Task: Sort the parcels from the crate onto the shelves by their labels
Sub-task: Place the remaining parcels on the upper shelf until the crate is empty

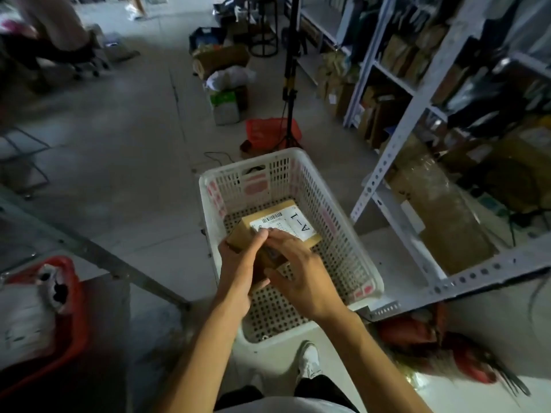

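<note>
A brown cardboard parcel (278,223) with a white label reading "A-1" is inside the white perforated plastic crate (337,228) on the floor. My left hand (238,266) grips the parcel's near left side, fingers curled up to the label. My right hand (298,272) holds its near right side, thumb under the edge. The hands cover the near half of the parcel. White metal shelves (396,162) with stacked boxes stand to the right of the crate.
A red tub (70,311) with white bags sits at the lower left. A black tripod (289,84) and a red bag (268,131) stand behind the crate. Boxes and bags clutter the far floor. A seated person (53,28) is at the upper left.
</note>
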### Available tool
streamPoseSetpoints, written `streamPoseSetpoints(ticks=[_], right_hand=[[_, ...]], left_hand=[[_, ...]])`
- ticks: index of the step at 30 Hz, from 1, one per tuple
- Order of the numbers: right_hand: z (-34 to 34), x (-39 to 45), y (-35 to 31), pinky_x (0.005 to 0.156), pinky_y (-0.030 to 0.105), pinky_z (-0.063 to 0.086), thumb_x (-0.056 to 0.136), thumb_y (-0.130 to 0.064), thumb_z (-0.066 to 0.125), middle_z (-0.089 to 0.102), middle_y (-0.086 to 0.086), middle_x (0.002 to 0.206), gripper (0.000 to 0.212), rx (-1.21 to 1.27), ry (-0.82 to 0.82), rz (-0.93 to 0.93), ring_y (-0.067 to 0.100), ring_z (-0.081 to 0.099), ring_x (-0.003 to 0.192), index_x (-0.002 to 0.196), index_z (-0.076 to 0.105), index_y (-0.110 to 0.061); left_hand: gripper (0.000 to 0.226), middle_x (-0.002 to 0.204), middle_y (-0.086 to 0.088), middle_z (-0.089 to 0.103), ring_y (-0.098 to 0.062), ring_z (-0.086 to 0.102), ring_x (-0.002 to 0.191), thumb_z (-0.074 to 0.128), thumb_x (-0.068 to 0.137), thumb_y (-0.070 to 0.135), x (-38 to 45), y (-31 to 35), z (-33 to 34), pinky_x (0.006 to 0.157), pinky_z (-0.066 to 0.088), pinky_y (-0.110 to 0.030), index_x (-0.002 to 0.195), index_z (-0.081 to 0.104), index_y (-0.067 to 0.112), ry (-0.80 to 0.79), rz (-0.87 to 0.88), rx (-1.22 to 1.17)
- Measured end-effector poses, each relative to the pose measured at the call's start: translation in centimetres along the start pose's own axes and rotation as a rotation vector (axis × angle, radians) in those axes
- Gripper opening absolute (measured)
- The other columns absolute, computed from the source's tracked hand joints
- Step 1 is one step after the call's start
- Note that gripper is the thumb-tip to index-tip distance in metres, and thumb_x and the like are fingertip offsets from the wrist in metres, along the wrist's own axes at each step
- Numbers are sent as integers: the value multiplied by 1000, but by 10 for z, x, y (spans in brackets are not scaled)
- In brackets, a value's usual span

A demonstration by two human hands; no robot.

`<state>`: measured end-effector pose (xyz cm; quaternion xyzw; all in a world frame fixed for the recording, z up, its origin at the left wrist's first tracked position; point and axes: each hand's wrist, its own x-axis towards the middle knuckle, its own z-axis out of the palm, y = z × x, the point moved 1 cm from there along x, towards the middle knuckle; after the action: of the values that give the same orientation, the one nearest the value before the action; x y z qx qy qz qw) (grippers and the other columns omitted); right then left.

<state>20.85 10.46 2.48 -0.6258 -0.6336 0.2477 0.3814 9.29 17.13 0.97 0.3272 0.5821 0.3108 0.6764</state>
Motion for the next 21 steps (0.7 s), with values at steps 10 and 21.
streamPoseSetpoints(ticks=[10, 21], right_hand=[[-6, -76, -21, 114, 33, 33, 76, -68, 64, 40, -4, 154, 81, -296, 206, 166, 16, 36, 141, 142, 53, -22], [-85, -207, -38, 86, 37, 60, 73, -35, 85, 70, -7, 119, 60, 155, 397, 575, 14, 70, 105, 129, 63, -30]], left_hand=[[83, 125, 15, 65, -7, 64, 111, 62, 71, 59, -19, 0, -37, 98, 52, -43, 148, 35, 42, -487, 333, 413], [66, 130, 17, 64, -8, 60, 122, 60, 84, 30, -77, -22, 32, 88, 54, -24, 147, 42, 34, -1143, 262, 510]])
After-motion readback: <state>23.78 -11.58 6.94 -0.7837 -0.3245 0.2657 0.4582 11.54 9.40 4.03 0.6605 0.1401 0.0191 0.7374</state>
